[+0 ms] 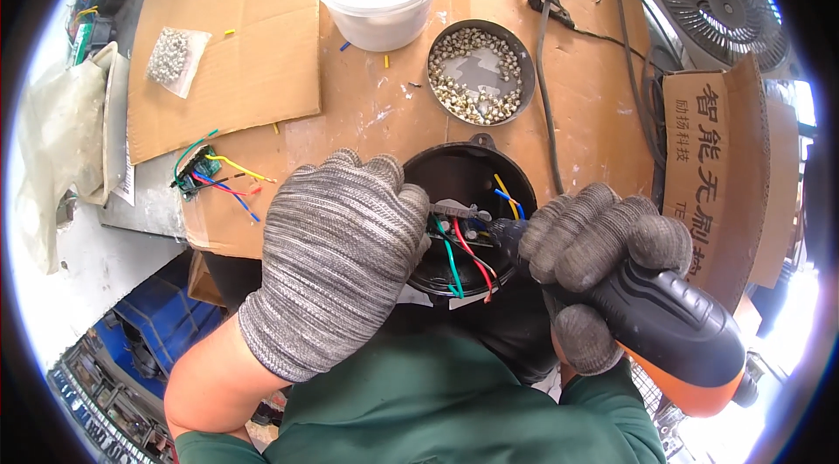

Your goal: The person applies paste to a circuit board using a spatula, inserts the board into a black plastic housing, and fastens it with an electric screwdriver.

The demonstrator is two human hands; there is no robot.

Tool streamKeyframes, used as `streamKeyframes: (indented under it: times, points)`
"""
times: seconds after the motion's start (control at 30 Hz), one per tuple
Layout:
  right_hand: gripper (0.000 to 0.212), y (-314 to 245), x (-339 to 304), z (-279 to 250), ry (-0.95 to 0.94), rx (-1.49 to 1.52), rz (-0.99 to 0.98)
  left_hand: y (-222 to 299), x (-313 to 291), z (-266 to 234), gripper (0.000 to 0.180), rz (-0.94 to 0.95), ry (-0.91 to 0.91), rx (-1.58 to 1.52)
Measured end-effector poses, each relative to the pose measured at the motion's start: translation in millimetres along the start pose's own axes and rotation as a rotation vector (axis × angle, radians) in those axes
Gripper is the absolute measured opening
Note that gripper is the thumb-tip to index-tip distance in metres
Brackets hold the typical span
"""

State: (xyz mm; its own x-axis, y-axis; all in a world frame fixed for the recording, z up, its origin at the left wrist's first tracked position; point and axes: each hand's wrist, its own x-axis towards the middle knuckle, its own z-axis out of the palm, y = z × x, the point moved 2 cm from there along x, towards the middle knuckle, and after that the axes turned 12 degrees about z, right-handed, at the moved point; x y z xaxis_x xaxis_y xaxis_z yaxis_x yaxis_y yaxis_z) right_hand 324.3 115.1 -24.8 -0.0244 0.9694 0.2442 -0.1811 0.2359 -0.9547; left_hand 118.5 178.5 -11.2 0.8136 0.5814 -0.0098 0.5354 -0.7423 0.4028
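My right hand (594,241), in a grey knitted glove, grips a black and orange power screwdriver (677,324). The tool's front end points left into a round black housing (418,276) at the table's near edge. Inside the housing sits a circuit board (472,228) with green, red and black wires hanging toward me; blue and yellow wires stick up at its right side. My left hand (336,259), gloved the same way, is closed over the housing's left side, its fingertips beside the board. What those fingers pinch, if anything, is hidden.
Behind the housing stands a round tray (434,88) of small screws. Farther back is a white tub (376,27). A bag of small parts (175,60) lies on cardboard (253,18), with another wired board (188,177) nearby. Right are a cable (544,71), carton (717,176) and fan (712,1).
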Motion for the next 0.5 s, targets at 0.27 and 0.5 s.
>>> streamKeyframes:
  times: [0.27,0.5]
  points:
    - [0.072,2,8,-5,-0.001,0.019,0.007,0,2,4,0.029,-0.011,0.002,0.057]
    - [0.076,3,11,-14,0.03,0.053,0.072,16,-3,-4,0.028,0.024,-0.169,-0.001]
